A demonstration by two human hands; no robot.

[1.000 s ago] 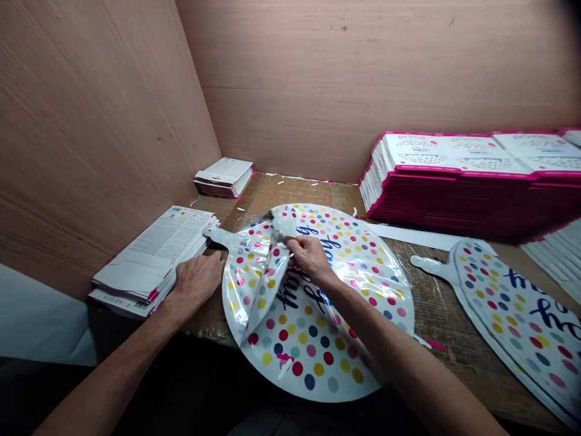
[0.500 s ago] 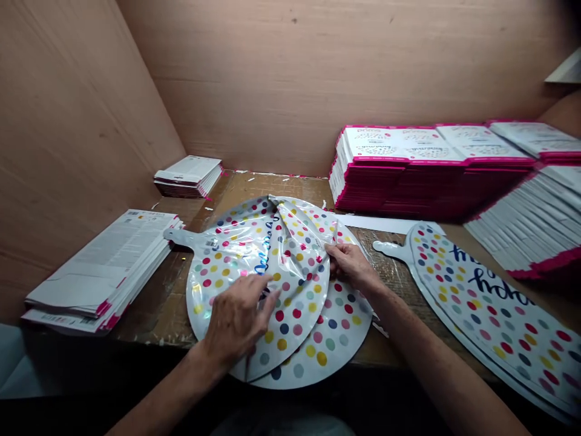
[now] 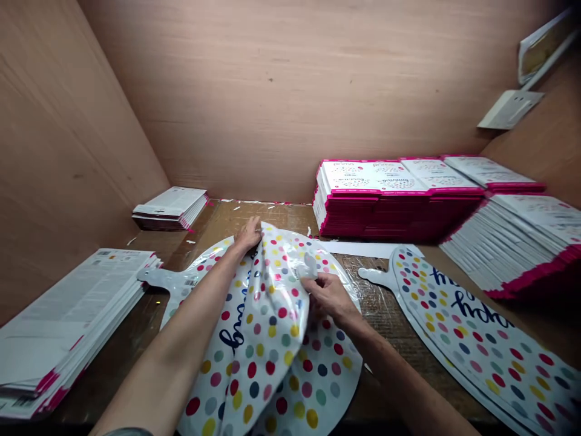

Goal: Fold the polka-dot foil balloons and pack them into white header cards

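A flat white foil balloon (image 3: 272, 315) with coloured dots and blue lettering lies in front of me, its tail (image 3: 158, 278) pointing left. Creases run down it from its far edge. There my left hand (image 3: 249, 235) grips the foil, its fingertips partly hidden. My right hand (image 3: 324, 293) pinches the balloon's right edge between thumb and fingers and lifts it a little. Beneath lies another dotted foil balloon (image 3: 329, 387), showing at the lower right.
More dotted foil balloons (image 3: 481, 339) lie stacked at the right. Pink-edged printed packs (image 3: 376, 212) stand along the back, with a leaning row (image 3: 494, 248) at the right. Flat packs (image 3: 82, 321) and a smaller stack (image 3: 172, 206) sit left. Wooden walls (image 3: 254, 103) enclose the table.
My left hand has moved from the balloon's near middle to its far edge and taken hold. My right hand keeps its pinch as the foil folds up more. The camera view has tilted upward.
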